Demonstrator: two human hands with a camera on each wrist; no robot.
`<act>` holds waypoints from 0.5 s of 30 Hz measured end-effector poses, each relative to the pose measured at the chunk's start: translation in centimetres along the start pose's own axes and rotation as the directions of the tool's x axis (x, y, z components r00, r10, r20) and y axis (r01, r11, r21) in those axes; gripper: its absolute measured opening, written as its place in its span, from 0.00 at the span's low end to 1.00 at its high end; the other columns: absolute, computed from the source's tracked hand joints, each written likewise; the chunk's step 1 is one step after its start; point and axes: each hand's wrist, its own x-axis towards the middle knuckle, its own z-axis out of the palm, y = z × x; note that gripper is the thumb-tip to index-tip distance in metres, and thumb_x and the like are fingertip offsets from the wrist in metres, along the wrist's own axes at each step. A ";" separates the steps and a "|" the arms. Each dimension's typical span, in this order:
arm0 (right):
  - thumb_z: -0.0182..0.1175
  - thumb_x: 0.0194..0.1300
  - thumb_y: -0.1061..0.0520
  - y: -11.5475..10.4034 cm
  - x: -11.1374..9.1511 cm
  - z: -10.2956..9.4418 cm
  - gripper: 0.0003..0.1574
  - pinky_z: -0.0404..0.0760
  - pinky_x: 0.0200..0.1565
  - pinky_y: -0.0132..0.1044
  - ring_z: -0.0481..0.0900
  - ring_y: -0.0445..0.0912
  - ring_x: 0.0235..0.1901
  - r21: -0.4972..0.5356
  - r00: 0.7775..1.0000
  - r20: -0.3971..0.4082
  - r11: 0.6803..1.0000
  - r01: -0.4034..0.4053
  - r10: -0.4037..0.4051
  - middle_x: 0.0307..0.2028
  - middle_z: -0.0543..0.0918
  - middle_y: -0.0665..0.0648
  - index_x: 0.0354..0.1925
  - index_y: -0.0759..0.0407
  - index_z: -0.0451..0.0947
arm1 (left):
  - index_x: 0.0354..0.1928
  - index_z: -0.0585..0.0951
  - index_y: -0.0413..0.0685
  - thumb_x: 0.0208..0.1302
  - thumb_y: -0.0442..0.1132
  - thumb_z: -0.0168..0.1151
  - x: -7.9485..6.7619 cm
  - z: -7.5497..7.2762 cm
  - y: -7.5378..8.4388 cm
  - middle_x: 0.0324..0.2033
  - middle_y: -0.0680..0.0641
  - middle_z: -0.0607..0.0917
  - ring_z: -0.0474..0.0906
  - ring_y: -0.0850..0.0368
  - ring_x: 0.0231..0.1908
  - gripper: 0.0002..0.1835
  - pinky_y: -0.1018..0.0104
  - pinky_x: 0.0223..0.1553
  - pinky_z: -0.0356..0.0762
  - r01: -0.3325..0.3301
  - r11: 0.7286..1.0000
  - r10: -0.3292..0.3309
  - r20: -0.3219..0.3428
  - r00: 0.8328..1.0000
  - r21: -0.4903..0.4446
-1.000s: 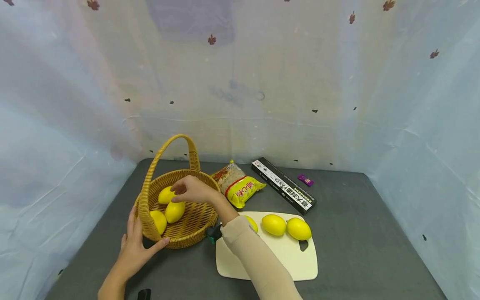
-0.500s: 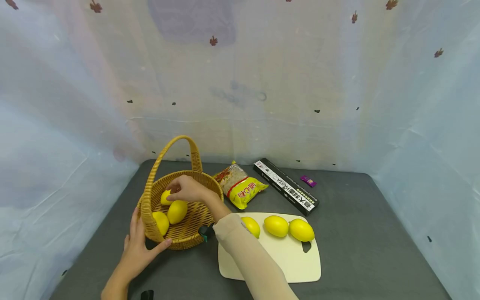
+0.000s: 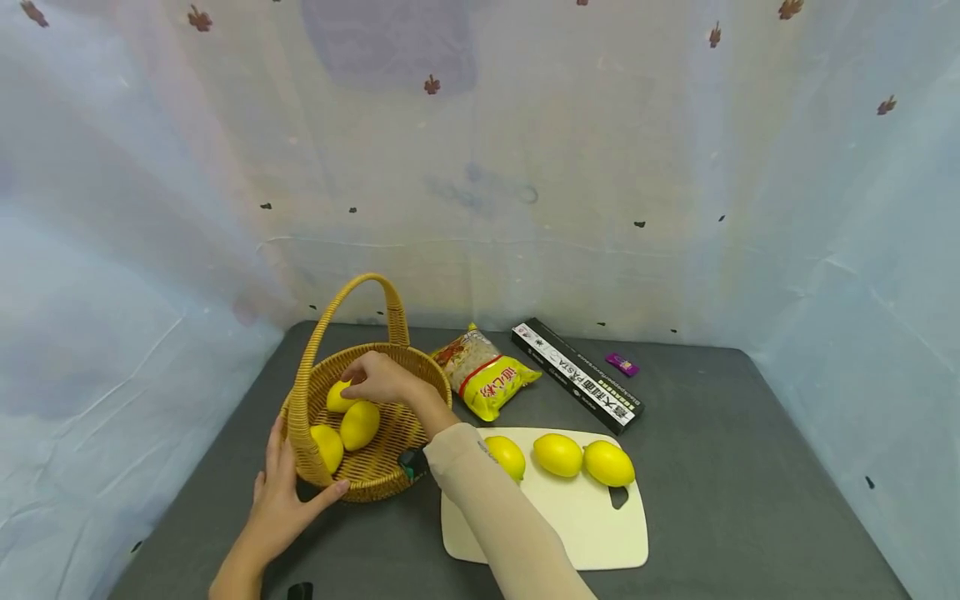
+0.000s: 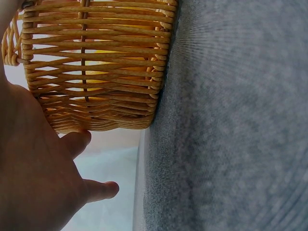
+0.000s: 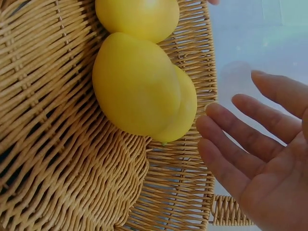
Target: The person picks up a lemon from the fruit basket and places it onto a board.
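Note:
In the head view a yellow wicker basket (image 3: 411, 433) with a tall handle stands at the left of the table. Three lemons lie inside it, including a front lemon (image 3: 360, 425) and a left lemon (image 3: 327, 447). Over the back lemon (image 3: 339, 397) hovers my right hand (image 3: 382, 379); the right wrist view shows its fingers (image 5: 245, 130) spread, relaxed and apart from the fruit. My left hand (image 3: 281, 500) rests against the basket's near left side, thumb by the rim. Two of its extended fingers (image 4: 98, 190) show beyond the basket wall (image 4: 96, 103) in the left wrist view.
A white cutting board (image 3: 570, 533) carries three more lemons (image 3: 558, 455), one partly behind the right sleeve. Behind lie a yellow food bag (image 3: 491, 379), a black pasta box (image 3: 577, 375) and a small purple packet (image 3: 622, 364). Plastic sheeting surrounds the grey table (image 3: 712, 467).
My right hand dips towards the back lemon, then lifts slightly off it, uncovering more of it. The left hand stays against the basket. The whole head view shifts slightly.

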 end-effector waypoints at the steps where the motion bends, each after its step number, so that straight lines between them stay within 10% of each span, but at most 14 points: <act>1: 0.62 0.72 0.57 0.0 0.1 0.0 0.21 0.78 0.41 0.26 0.81 0.42 0.47 -0.006 1.000 0.000 1.000 -0.003 0.003 0.52 0.84 0.57 0.59 0.64 0.80 | 0.78 0.32 0.73 0.61 0.50 0.72 0.0 0.0 0.0 0.75 0.55 0.21 0.36 0.21 0.71 0.61 0.11 0.48 0.34 0.000 1.000 0.000 0.000 1.000 -0.001; 15: 0.67 0.67 0.56 0.1 1.1 1.0 0.27 0.75 0.51 0.26 0.78 0.42 0.56 -0.080 0.974 0.224 0.996 0.038 -0.019 0.58 0.81 0.57 0.62 0.63 0.78 | 0.78 0.32 0.73 0.61 0.49 0.72 0.0 -0.2 0.5 0.75 0.54 0.21 0.35 0.21 0.71 0.61 0.11 0.48 0.33 0.002 1.000 -0.001 0.014 1.000 -0.010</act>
